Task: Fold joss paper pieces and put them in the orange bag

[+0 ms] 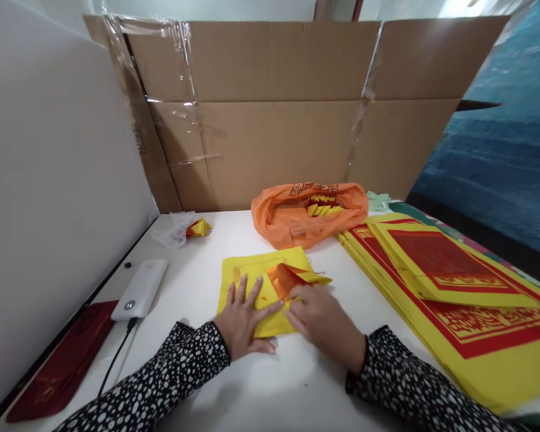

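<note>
Spotted sleeves [193, 354] cross the bottom; at centre, left hand [242, 321], fingers apart, presses yellow paper [274, 324]; right hand [326, 321] curls over it, pinch unclear. Above, crinkled orange bag [272, 216] holds folded yellow pieces [324, 210].

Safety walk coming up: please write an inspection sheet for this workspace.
Surface: white table.
Job's things: yellow paper, partly folded, under both hands; printed yellow sheets stacked at right.
Clutter: orange bag behind the yellow paper; clear plastic bag, small black object, white device and dark red case at left.
Grips: left hand spread flat on the yellow paper; right hand curled at the orange fold, exact hold unclear.
Cables: black cable plugged into the white device.
Surroundings: cardboard standing behind; white wall at left, blue surface at right.
</note>
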`<state>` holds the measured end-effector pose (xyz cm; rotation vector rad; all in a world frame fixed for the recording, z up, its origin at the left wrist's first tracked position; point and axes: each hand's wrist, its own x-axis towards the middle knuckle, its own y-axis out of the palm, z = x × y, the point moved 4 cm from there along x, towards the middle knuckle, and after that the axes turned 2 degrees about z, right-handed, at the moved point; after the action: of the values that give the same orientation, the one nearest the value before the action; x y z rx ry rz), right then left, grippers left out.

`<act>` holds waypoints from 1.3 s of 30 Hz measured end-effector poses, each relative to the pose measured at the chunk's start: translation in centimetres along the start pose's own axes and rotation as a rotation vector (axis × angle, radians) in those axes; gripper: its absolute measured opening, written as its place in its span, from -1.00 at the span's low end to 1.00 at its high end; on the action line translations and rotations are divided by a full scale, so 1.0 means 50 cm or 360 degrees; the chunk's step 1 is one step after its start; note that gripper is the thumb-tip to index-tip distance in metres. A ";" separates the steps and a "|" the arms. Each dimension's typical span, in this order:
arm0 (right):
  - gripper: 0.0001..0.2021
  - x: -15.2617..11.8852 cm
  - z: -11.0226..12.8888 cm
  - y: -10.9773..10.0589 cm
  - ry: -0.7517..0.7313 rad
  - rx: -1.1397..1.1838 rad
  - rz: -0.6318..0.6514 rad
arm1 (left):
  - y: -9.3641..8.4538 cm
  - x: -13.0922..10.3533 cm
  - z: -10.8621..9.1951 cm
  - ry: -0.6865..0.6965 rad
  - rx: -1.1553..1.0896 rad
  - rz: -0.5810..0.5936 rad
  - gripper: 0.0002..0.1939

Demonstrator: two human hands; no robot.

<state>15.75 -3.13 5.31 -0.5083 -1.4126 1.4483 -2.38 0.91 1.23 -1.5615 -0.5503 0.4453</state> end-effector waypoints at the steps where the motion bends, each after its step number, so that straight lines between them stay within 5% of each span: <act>1: -0.76 0.014 -0.027 -0.020 0.0121 0.0077 -0.0078 | -0.002 0.004 0.001 -0.0023 0.0002 0.0021 -0.07; 3: -0.85 0.039 -0.092 -0.044 0.0446 0.0250 -0.0231 | -0.014 0.018 0.005 -0.0070 -0.0020 0.0091 -0.16; 7: -0.77 0.060 -0.166 0.002 0.0557 0.0431 0.0116 | -0.059 0.069 0.025 -0.0192 -0.0139 0.0099 -0.50; 11: -0.62 0.055 -0.185 0.043 0.0710 0.0256 0.0119 | -0.072 0.114 0.059 -0.0257 -0.0266 -0.0061 -0.38; 16: -0.79 0.068 -0.165 0.019 0.0684 0.0259 0.0102 | -0.071 0.138 0.086 -0.0198 -0.0632 -0.0278 -0.19; 21: -0.91 0.050 -0.077 -0.059 0.0132 -0.0021 -0.0293 | -0.116 0.106 0.070 -0.0154 -0.0338 -0.0641 -0.60; 24: -0.80 0.013 -0.017 -0.063 -0.0257 -0.0131 -0.0194 | -0.100 0.067 0.040 0.0053 -0.0199 -0.0596 -0.70; 27: -0.78 -0.002 0.003 -0.049 -0.0381 -0.0092 -0.0062 | -0.062 0.032 0.019 0.0183 -0.0373 -0.0427 -0.69; 29: -0.81 0.012 -0.008 -0.041 -0.0322 -0.0038 -0.0071 | -0.047 0.021 0.019 0.0103 -0.0648 -0.0370 -0.73; 34: -0.86 0.078 -0.065 -0.016 0.0022 0.0096 -0.0044 | -0.037 0.034 0.062 -0.0561 -0.1369 -0.0492 -0.83; 39: -0.79 0.067 -0.052 0.034 0.0021 0.0086 0.0038 | -0.034 0.058 0.078 -0.0714 -0.1371 -0.0500 -0.77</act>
<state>15.99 1.32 4.31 -0.5014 -1.3572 1.4956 -2.44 5.80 2.79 -2.1404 -1.4506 0.3266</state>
